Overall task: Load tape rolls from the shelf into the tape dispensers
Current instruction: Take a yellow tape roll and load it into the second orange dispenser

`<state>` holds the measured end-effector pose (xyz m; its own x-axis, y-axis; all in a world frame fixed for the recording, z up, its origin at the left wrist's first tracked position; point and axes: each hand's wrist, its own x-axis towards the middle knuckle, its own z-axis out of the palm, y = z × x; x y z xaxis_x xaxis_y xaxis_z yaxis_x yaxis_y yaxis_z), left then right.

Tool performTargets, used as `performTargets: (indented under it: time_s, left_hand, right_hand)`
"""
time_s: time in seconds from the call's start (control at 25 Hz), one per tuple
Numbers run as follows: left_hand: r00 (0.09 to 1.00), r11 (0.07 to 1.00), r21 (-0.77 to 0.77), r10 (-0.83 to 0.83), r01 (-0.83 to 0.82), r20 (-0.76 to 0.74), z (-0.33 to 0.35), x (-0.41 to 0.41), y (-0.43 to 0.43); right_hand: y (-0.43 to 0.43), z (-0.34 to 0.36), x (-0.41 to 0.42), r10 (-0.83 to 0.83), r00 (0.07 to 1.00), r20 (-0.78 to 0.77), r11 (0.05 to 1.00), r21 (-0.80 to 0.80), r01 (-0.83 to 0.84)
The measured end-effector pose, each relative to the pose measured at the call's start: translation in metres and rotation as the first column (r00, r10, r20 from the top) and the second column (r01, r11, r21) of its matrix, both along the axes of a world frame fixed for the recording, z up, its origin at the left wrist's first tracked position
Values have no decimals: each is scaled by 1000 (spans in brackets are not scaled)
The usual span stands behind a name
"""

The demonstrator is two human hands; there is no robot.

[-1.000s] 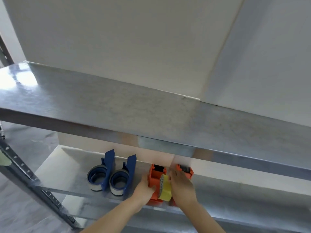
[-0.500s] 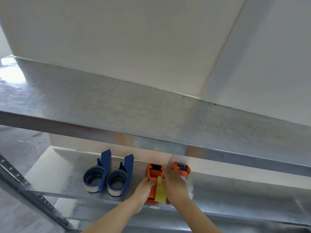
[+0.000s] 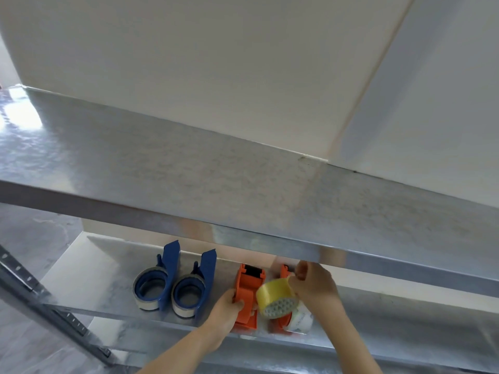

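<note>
On the lower metal shelf [image 3: 108,268] stand two blue tape dispensers [image 3: 159,279] [image 3: 197,287], each carrying a roll. To their right is an orange dispenser [image 3: 247,295], gripped at its left side by my left hand [image 3: 225,311]. My right hand [image 3: 314,287] holds a yellowish clear tape roll [image 3: 275,296] just right of that dispenser, tilted, its core facing me. A second orange dispenser [image 3: 283,271] with a whitish roll [image 3: 301,318] is largely hidden behind the held roll and my right hand.
The upper shelf [image 3: 243,184] overhangs the lower one and hides its back part. White walls meet in a corner above. A perforated steel upright [image 3: 40,295] slants across the lower left, with grey floor beyond it.
My right hand has pulled the yellowish roll to the right, off the orange dispenser, and turned it so its core shows. My left hand has slid down the dispenser's left side.
</note>
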<state>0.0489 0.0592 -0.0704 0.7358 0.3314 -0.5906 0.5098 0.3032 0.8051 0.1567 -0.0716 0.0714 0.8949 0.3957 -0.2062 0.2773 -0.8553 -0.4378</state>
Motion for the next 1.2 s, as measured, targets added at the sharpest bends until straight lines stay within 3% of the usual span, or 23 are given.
performTargets:
  time_s: [0.12,0.2,0.32,0.44,0.52,0.6,0.68,0.76,0.8,0.88,1.04,1.12,1.2]
  left_hand:
    - [999,999,-23,37,-37,15,0,-1,-2]
    - [999,998,-37,46,-46,15,4,-1,-4]
    - [998,996,-64,61,-59,30,17,-1,-8]
    - [996,997,-51,62,-58,70,31,-4,-13]
    - [992,999,-46,31,-26,123,35,-11,-16]
    - [978,995,-93,44,-26,205,43,-19,-16]
    - [962,994,-113,21,10,273,51,-26,-13]
    - [937,995,-81,-28,60,347,56,-29,-8]
    - [924,995,-54,-52,78,379,58,-30,-6]
    - [902,995,-21,-84,102,423,67,-33,-4]
    - [870,989,104,-142,105,471,80,-40,-9]
    - [859,980,177,-166,90,484,82,-46,-12]
    - [841,976,187,-191,109,506,84,-53,-14]
  right_hand:
    - [-16,-9,-15,-252,964,-80,889,375,263]
    - [-12,-28,-31,-315,920,-231,769,506,391]
    - [7,-60,-55,-339,820,-461,685,476,551]
    - [22,-74,-70,-293,642,-709,558,418,716]
    - [24,-69,-73,-237,579,-780,533,394,749]
    - [23,-58,-73,-167,574,-802,557,404,726]
    - [21,-47,-72,-144,715,-684,691,448,568]
    - [17,-35,-70,-70,926,-371,884,408,230]
    - [15,-28,-70,9,979,-205,931,358,66]
    - [12,-13,-67,132,991,22,951,279,-133]
    - [14,4,-52,235,942,239,942,182,-281]
    - [15,12,-41,181,959,220,954,196,-225]
    - [15,20,-25,89,990,108,979,174,-107]
